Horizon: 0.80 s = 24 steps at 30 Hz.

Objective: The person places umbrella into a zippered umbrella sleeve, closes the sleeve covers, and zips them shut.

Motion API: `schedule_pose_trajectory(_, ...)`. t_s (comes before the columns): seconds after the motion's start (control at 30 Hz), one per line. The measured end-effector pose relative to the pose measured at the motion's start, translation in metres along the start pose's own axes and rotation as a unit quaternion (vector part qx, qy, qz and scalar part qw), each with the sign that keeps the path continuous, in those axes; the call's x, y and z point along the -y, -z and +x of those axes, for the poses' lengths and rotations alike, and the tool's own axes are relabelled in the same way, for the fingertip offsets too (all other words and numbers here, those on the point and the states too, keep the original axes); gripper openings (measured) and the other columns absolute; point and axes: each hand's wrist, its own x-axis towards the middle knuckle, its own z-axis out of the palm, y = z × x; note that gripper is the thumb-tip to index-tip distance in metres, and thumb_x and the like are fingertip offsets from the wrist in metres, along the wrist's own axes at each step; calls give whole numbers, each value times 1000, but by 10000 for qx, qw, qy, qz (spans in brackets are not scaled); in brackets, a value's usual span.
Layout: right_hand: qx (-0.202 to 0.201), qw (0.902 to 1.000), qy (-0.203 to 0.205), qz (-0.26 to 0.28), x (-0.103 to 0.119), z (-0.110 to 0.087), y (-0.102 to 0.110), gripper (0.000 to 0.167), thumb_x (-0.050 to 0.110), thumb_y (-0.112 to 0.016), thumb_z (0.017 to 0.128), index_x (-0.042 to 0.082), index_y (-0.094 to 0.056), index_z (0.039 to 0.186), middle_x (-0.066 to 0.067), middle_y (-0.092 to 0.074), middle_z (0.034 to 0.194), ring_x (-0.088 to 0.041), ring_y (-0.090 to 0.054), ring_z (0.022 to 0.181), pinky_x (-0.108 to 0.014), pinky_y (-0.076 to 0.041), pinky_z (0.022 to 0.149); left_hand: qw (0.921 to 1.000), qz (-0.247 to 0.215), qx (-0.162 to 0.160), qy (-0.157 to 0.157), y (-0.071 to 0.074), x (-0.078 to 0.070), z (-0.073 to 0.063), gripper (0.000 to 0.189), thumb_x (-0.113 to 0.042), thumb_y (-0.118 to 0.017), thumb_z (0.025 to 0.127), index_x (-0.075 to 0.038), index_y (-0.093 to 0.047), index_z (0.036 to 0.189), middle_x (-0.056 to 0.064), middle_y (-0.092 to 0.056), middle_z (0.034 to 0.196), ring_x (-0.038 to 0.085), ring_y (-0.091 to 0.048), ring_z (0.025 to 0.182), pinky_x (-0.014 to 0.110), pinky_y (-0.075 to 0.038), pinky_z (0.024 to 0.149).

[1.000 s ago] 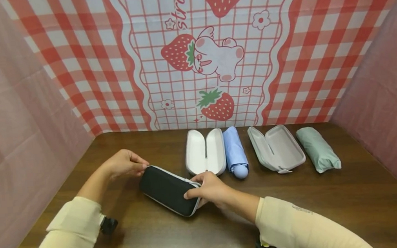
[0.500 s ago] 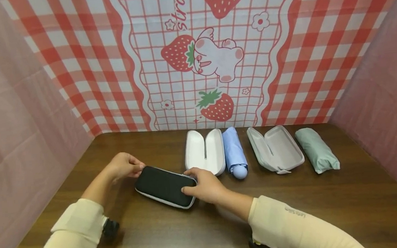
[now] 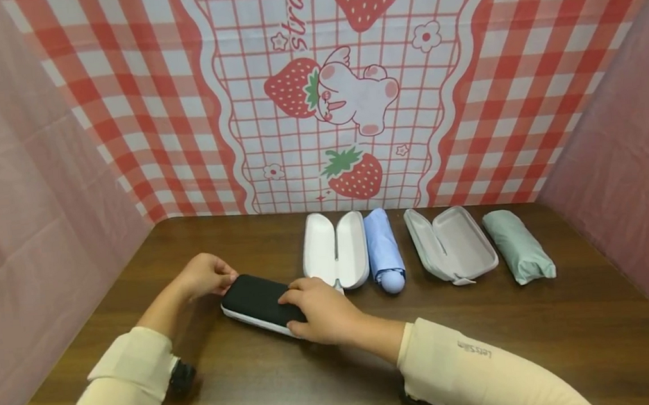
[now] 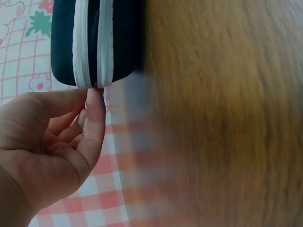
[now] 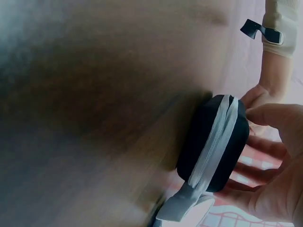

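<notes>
A black zip case [image 3: 253, 293] with white zipper tape around its side lies flat and slanted on the table, left of the middle. At its left end my left hand [image 3: 206, 276] pinches with thumb and index; the left wrist view shows these fingertips [image 4: 95, 106] right at the middle of the zipper line, hiding what they pinch. My right hand [image 3: 327, 313] holds the other end from above, thumb toward the near edge and fingers spread over the top. From the right wrist view, the white zipper tape [image 5: 215, 142] runs across that end of the case.
Behind stand an opened white case [image 3: 321, 270], a folded blue umbrella [image 3: 383, 242], an opened grey case [image 3: 467, 244] and a folded grey-green umbrella [image 3: 519, 243]. A strawberry-print cloth [image 3: 272, 136] hangs along the table's back edge.
The black case has come down flatter and turned slightly, its right end moving away from me. My right hand has shifted from gripping its right edge to lying over its top; the left keeps its pinch.
</notes>
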Motion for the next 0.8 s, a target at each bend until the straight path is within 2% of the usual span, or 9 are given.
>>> schedule_pose_trajectory(0.1,94,9984,350,-424,2,2,2,38,29,-73,86,16,-68,122,-7,-63,119,-24,-59,107,-35,-49,91,9975,580,-21,-415,1,2,0,8,6,-63,88,12,-69,89,8,-68,74,10,-62,61,26,-55,57)
schedule_pose_trajectory(0.2,163,9960,500,-721,2,3,3,38,32,-73,86,18,-69,121,-6,-64,117,-23,-60,102,-35,-52,84,9891,1212,-81,-831,1,5,-1,7,5,-64,88,8,-70,86,8,-69,74,12,-63,60,27,-55,55)
schedule_pose_trajectory(0.27,199,9943,575,-875,2,4,3,38,34,-73,85,18,-70,120,-6,-64,115,-23,-60,100,-35,-52,82,9837,1472,-135,-1023,0,7,-1,8,4,-64,89,6,-70,84,6,-68,72,12,-63,58,26,-54,54)
schedule_pose_trajectory(0.53,270,9870,709,-1418,4,9,0,38,39,-73,84,19,-70,116,-5,-65,107,-23,-61,88,-35,-54,67,9716,1811,-334,-1488,0,11,-3,11,5,-64,87,1,-68,78,0,-62,64,8,-56,55,24,-50,50)
schedule_pose_trajectory(0.8,345,9872,680,-1402,6,10,5,34,37,-76,80,21,-70,110,-5,-63,100,-23,-59,82,-34,-52,63,9654,1882,-459,-1745,1,14,-11,10,3,-66,86,-1,-69,78,-3,-61,62,5,-53,53,23,-46,50)
